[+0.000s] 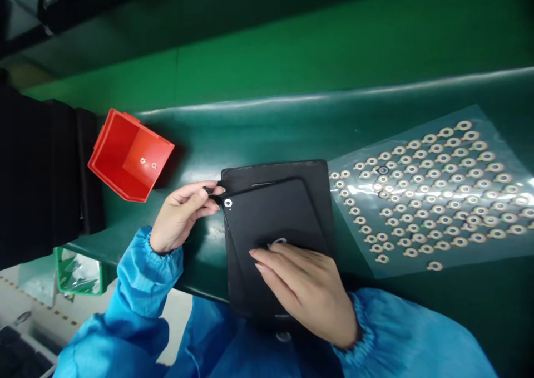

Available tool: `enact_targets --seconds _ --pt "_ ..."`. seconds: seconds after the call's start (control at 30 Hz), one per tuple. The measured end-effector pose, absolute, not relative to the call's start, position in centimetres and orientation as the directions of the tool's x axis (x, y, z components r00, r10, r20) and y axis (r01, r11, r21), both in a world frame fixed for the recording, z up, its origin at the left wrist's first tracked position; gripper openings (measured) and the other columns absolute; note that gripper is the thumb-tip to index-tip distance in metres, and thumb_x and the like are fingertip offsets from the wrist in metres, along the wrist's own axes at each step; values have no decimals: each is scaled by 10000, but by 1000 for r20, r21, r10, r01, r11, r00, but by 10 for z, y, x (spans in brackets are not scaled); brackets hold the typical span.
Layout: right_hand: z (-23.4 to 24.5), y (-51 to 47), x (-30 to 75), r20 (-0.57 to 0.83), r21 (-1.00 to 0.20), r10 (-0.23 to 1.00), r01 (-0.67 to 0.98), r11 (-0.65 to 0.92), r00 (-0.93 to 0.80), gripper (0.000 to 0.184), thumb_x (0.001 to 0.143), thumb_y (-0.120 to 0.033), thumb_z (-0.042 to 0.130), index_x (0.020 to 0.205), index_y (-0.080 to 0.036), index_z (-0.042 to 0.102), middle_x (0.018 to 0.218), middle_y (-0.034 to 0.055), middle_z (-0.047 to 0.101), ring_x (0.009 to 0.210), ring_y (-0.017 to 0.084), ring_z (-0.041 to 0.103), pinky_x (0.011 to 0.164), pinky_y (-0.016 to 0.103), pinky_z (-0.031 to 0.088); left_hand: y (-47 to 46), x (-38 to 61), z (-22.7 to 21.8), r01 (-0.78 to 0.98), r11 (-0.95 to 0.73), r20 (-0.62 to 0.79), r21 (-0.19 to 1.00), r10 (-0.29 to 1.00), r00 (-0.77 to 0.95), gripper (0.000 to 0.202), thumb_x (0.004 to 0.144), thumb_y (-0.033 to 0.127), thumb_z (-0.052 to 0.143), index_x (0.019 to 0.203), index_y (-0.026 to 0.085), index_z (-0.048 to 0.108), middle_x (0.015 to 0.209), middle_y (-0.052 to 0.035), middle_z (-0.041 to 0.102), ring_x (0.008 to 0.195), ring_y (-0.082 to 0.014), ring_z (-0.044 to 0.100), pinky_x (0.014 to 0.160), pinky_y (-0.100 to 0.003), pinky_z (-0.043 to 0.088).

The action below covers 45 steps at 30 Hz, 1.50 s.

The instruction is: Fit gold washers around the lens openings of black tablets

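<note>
A black tablet-like panel [271, 216] with a ringed round spot in its upper left corner lies at an angle on a larger black pad [279, 170]. At that corner, my left hand [181, 211] pinches a small black piece [208, 190] between thumb and fingers; its exact kind is too small to make out. My right hand [306, 286] rests flat on the lower right of the panel, fingers stretched out, partly covering a pale logo [278, 241].
A clear sheet [367, 266] bearing many ring-shaped stickers [444, 220] lies on the green table [250, 127] at right. One loose ring [434, 266] sits by its lower edge. A red bin [125, 155] holding small bits stands left; below it is a green basket [81, 291].
</note>
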State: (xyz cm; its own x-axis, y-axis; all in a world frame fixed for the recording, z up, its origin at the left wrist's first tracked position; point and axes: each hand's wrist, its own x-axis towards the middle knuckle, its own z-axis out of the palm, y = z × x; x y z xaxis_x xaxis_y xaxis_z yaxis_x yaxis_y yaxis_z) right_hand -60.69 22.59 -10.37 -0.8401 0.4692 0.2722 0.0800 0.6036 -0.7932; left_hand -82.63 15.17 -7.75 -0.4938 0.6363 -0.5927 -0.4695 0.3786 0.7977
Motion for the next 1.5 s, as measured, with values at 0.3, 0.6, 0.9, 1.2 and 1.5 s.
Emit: enact_targets --seconds 0.3,0.6,0.9,1.2,1.5 --pt "-107 224 -606 271 -796 449 64 602 -852 142 972 -130 480 992 -144 620 805 45 684 699 177 644 643 316 445 150 -820 -71 -747 290 -694 599 653 -303 231 626 241 870 822 231 748 828 19 750 598 -48 675 584 -87 555" --pt "-104 225 -607 274 -786 450 72 615 -850 161 981 -133 461 971 -138 622 788 50 675 669 168 635 639 311 449 146 -815 -67 -866 226 -686 446 708 -168 261 687 201 831 931 219 739 760 50 715 529 -2 625 525 -41 521" --pt "-108 224 -607 276 -780 449 74 621 -850 156 970 -129 478 972 -132 634 797 59 679 671 171 639 647 309 468 145 -810 -75 -786 256 -668 562 702 -249 282 651 373 848 857 207 750 742 17 719 553 -38 644 527 -68 523" --pt "-87 255 -584 228 -784 476 130 607 -850 187 975 -135 461 995 -128 647 895 73 680 778 162 645 713 279 524 120 -836 -90 799 278 271 533 839 -472 371 824 139 654 1162 293 672 1179 -37 665 1087 -231 617 1014 -414 471" --pt "-107 344 -567 279 -549 593 382 743 -755 177 950 -95 467 1008 -123 633 939 120 613 893 222 591 779 374 528 120 -853 -114 926 182 225 332 938 -265 766 788 127 634 1446 397 348 1507 -12 397 1306 -352 471 1088 -527 404"
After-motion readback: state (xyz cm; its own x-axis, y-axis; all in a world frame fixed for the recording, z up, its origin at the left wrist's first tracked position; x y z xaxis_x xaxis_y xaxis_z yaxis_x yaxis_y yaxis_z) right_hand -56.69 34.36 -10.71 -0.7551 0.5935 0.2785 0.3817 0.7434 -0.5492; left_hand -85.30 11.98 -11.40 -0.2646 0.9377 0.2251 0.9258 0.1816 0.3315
